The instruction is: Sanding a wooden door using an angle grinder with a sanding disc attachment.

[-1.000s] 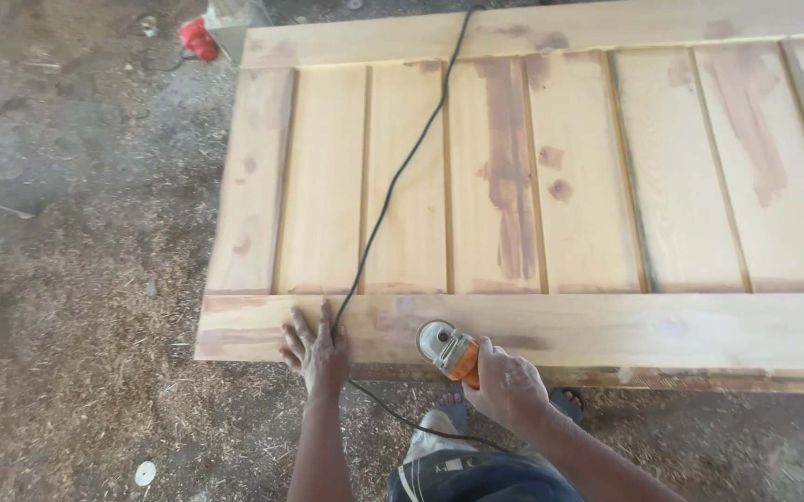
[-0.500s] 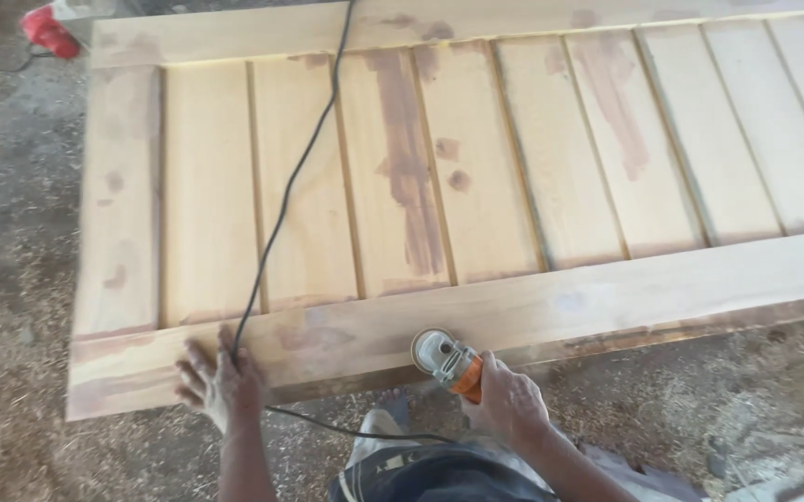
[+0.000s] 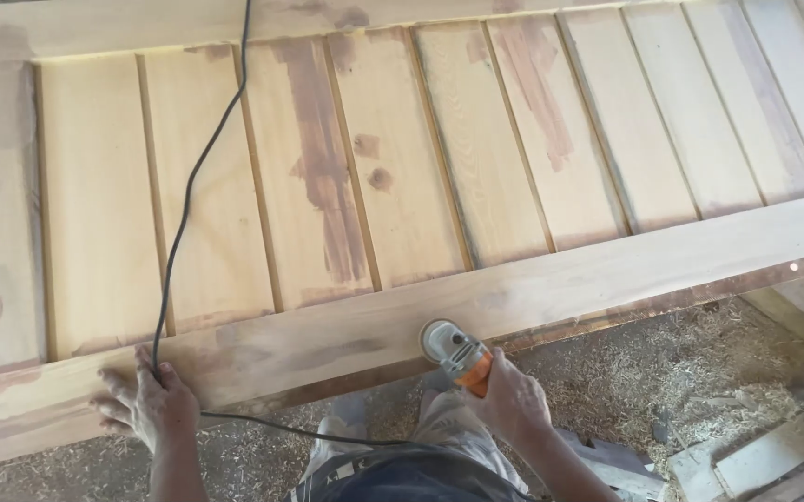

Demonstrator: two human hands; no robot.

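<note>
A large wooden door panel (image 3: 402,167) of vertical boards with brown filler patches lies flat in front of me. My right hand (image 3: 512,402) grips an orange and grey power sander (image 3: 453,351), whose head rests on the near rail (image 3: 606,270) of the panel at its front edge. My left hand (image 3: 140,404) lies flat with fingers spread on the same rail, farther left. The sander's black cable (image 3: 184,204) runs across the boards, passes under my left hand and loops back toward my waist.
Sawdust and wood shavings (image 3: 681,372) cover the ground below the panel. Loose wooden offcuts (image 3: 764,455) lie at the lower right. My legs (image 3: 402,465) stand close against the panel's near edge.
The view has moved closer and shifted along the panel. My right hand has slid the sander rightward along the near rail, while the left hand stays flat on the rail.
</note>
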